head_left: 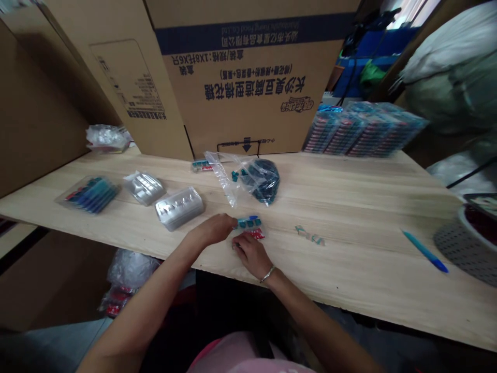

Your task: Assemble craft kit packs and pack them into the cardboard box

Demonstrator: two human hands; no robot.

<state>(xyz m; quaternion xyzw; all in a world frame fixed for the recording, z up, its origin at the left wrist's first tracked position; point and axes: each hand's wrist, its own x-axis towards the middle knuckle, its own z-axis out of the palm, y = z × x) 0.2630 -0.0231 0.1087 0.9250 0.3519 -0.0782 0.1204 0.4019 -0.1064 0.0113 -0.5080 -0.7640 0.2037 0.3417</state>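
Note:
Near the table's front edge lies a small clear plastic tray (pixel 251 226) with teal pieces in a row, a red part with white dots and a blue piece along its far side. My left hand (pixel 219 228) is closed at the tray's left edge, its fingertips gripping there. Just in front of the tray, my right hand (pixel 251 255) has its fingers curled together near the lower left corner. What those fingers hold, if anything, is too small to make out. A bracelet (pixel 267 273) circles the right wrist.
Behind the hands lies an open clear bag (pixel 264 178) of dark teal pieces. Stacked clear trays (pixel 179 207) and a filled tray (pixel 88 194) stand left. Small wrappers (pixel 309 235), a blue pen-like stick (pixel 425 252) and a grey basket (pixel 462 243) are right. Cardboard boxes (pixel 248 119) block the back.

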